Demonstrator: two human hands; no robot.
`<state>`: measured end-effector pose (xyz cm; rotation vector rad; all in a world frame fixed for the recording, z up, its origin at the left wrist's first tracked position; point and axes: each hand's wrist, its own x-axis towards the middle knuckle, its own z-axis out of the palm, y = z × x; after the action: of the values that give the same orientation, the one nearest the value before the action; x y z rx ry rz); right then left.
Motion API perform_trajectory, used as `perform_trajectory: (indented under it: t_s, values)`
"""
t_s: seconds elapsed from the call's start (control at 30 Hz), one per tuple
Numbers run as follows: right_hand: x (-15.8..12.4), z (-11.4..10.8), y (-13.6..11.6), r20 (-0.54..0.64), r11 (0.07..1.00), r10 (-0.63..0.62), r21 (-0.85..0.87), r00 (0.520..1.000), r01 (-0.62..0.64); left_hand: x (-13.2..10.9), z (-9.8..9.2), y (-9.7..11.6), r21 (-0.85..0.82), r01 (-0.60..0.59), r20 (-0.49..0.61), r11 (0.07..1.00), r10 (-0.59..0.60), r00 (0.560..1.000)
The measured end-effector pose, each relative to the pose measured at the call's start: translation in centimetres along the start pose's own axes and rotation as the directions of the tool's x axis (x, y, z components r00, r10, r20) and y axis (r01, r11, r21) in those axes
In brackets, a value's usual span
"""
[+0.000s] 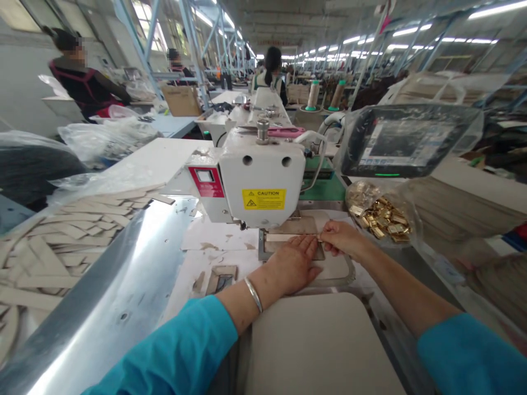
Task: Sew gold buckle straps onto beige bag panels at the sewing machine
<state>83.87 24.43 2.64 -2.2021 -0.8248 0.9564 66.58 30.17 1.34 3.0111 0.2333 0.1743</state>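
My left hand [290, 266], a bracelet at its wrist, lies flat with fingers stretched over a narrow beige strip [274, 238] in a metal clamp frame [262, 252]. At the strip's right end, the fingers of my right hand [341, 239] are pinched together on something small that they mostly hide. Beneath both hands is a beige panel with rounded corners [335, 270]. The white sewing machine head [263, 173], with a yellow caution label, stands just behind the frame. Another beige panel [325, 340] lies nearest to me.
Many beige strips [49, 252] are piled at the left beside the shiny metal plate [135, 285]. A plastic bag of gold metal fittings [385, 216] sits at right, below a plastic-wrapped control screen [405, 140]. Pink-handled snips [286, 132] rest on the machine. Other people work farther back.
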Motion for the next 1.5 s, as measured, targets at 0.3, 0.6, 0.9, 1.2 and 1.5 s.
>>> perform_trajectory:
  t_s: [0.3,0.6,0.9,1.2,1.5]
  values:
    - [0.2,-0.2,0.7,0.023,1.0,0.023,-0.001,0.999,-0.023,-4.6,-1.6,-1.3,0.115,0.238,-0.023,0.965,-0.236,0.971]
    - [0.0,-0.7,0.8,0.105,0.998,0.034,0.05,0.994,-0.039,-4.3,-1.7,-0.3,0.19,0.284,-0.074,0.94,-0.274,0.959]
    - [-0.1,-0.8,0.8,0.087,0.998,0.032,0.051,0.996,-0.036,-6.3,-0.2,-1.1,0.069,0.221,-0.1,0.973,-0.213,0.972]
    - [-0.1,-0.3,0.1,0.043,1.0,0.017,0.018,0.999,-0.018,-6.4,-1.6,-2.1,0.012,0.236,-0.096,0.972,-0.234,0.967]
    - [0.2,2.4,-3.0,0.125,0.994,0.094,0.039,0.988,-0.099,-8.8,-2.9,-4.6,0.036,0.278,-0.052,0.96,-0.276,0.96]
